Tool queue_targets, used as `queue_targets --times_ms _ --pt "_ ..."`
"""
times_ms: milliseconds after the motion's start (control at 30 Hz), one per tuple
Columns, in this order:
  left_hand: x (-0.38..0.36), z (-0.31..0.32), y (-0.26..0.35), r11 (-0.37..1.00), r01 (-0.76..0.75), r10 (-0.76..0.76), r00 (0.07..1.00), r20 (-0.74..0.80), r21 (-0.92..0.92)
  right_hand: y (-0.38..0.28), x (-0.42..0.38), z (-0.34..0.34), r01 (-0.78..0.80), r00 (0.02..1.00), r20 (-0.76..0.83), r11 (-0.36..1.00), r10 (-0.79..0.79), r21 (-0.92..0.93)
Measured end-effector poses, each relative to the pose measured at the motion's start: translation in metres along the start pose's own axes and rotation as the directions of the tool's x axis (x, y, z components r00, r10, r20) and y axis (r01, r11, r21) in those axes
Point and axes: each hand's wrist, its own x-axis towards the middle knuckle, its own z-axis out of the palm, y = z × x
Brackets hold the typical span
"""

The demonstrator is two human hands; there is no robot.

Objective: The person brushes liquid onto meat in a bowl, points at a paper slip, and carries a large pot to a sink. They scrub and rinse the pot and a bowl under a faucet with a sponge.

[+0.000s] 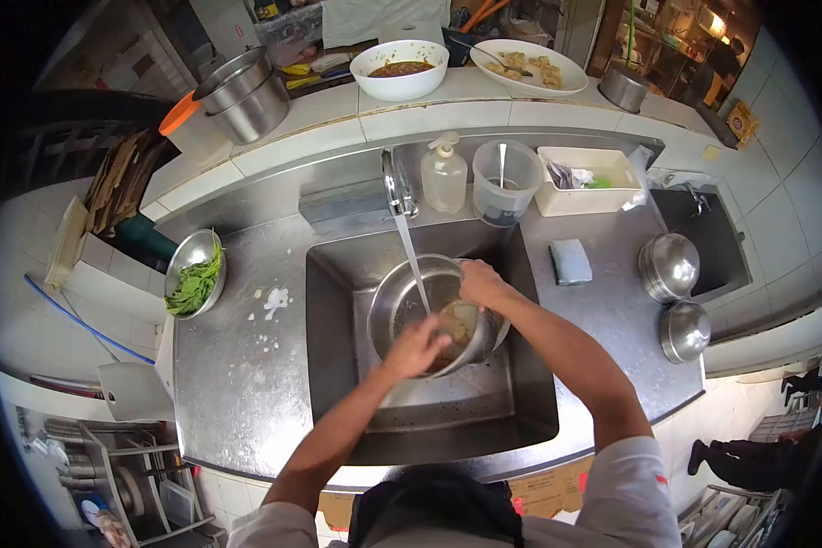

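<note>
Water runs from the tap (pixel 392 187) into a large steel pot (pixel 384 301) inside the sink (pixel 429 416). Over the pot, a smaller steel bowl (pixel 473 342) is tilted, with something pale inside it. My right hand (pixel 484 281) grips this bowl at its far rim, fingers closed. My left hand (pixel 414 349) is beside the bowl's left side, blurred by motion, its fingers partly spread; nothing shows in it.
Leafy greens fill a steel bowl (pixel 181 254) at the left. Behind the sink stand a soap bottle (pixel 445 178), a clear tub (pixel 506 187) and a white bin (pixel 589 196). A sponge (pixel 570 262) and two domed bowls (pixel 671 265) lie right.
</note>
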Motion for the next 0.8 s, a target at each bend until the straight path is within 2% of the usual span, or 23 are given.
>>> queue_targets --times_ms 33,67,133,167,200,233,267,300,333,367,433,467,500,533,567,600,667,733,767,800 --pt "0.015 -0.008 -0.008 0.964 -0.027 0.073 0.983 -0.166 0.265 -0.001 -0.012 -0.004 -0.018 0.996 -0.081 0.988 0.031 0.155" --pt "0.035 -0.017 -0.012 0.859 -0.004 0.186 0.934 -0.305 0.512 0.001 -0.016 -0.001 -0.022 0.996 -0.086 0.988 0.035 0.150" --pt "0.079 -0.041 0.003 0.857 -0.093 0.273 0.916 -0.293 0.507 0.005 -0.022 0.009 0.150 0.934 -0.313 0.984 -0.174 -0.100" --pt "0.095 -0.045 0.002 0.860 -0.095 0.272 0.916 -0.293 0.502 0.004 -0.027 0.009 0.144 0.935 -0.311 0.984 -0.170 -0.102" --pt "0.111 -0.046 -0.002 0.859 -0.093 0.123 0.992 -0.025 0.504 0.001 -0.035 0.006 0.161 0.944 -0.271 0.980 -0.187 -0.115" --pt "0.120 -0.042 -0.011 0.858 -0.095 -0.040 0.968 0.249 0.505 0.000 -0.043 0.004 0.176 0.952 -0.229 0.976 -0.201 -0.125" --pt "0.125 -0.035 -0.025 0.861 -0.099 -0.035 0.967 0.253 0.498 0.001 -0.051 0.001 0.168 0.954 -0.228 0.978 -0.193 -0.127" --pt "0.128 -0.025 -0.053 0.969 -0.067 0.002 0.965 0.264 0.236 0.004 -0.058 -0.002 0.151 0.947 -0.271 0.984 -0.171 -0.095" --pt "0.128 -0.022 -0.069 0.999 -0.029 0.040 0.964 0.263 -0.044 0.008 -0.063 -0.003 0.136 0.938 -0.313 0.989 -0.149 -0.062" --pt "0.116 -0.028 -0.072 0.998 -0.030 0.042 0.964 0.263 -0.049 0.014 -0.067 -0.004 0.132 0.939 -0.312 0.989 -0.146 -0.065" --pt "0.072 -0.034 -0.074 0.958 0.284 -0.280 0.957 0.071 -0.044 0.024 -0.073 -0.004 0.176 0.871 -0.464 0.984 -0.160 -0.009" --pt "0.059 -0.029 -0.070 0.856 0.517 -0.515 0.856 0.050 -0.022 0.022 -0.076 -0.004 0.175 0.872 -0.463 0.985 -0.159 -0.009" --pt "0.044 -0.023 -0.068 0.696 0.718 -0.718 0.696 0.024 -0.004 0.016 -0.081 -0.003 0.178 0.835 -0.523 0.983 -0.172 -0.039" --pt "0.025 -0.003 -0.074 0.669 0.718 -0.738 0.672 -0.056 -0.194 0.010 -0.086 -0.002 0.181 0.794 -0.578 0.981 -0.189 -0.072" --pt "0.013 0.018 -0.087 0.629 0.677 -0.762 0.634 -0.132 -0.383 0.004 -0.090 -0.002 0.186 0.795 -0.575 0.980 -0.196 -0.077" --pt "0.012 0.032 -0.106 0.629 0.674 -0.763 0.632 -0.137 -0.388 -0.002 -0.094 -0.002 0.161 0.809 -0.552 0.980 -0.201 -0.120" --pt "0.005 0.055 -0.135 0.855 0.437 -0.518 0.732 -0.443 -0.278 -0.005 -0.098 0.002 0.135 0.830 -0.521 0.978 -0.201 -0.162" --pt "0.052 -0.003 -0.066 0.931 0.351 -0.360 0.838 -0.410 -0.101 0.002 -0.097 -0.003 0.189 0.744 -0.643 0.981 -0.179 -0.054" --pt "0.078 -0.025 -0.036 0.958 0.282 -0.247 0.908 -0.339 0.057 0.005 -0.100 -0.006 0.190 0.742 -0.643 0.979 -0.189 -0.068" --pt "0.109 -0.039 -0.018 0.988 0.024 0.007 0.980 -0.201 0.151 0.009 -0.104 -0.006 0.186 0.737 -0.659 0.982 -0.150 -0.017"
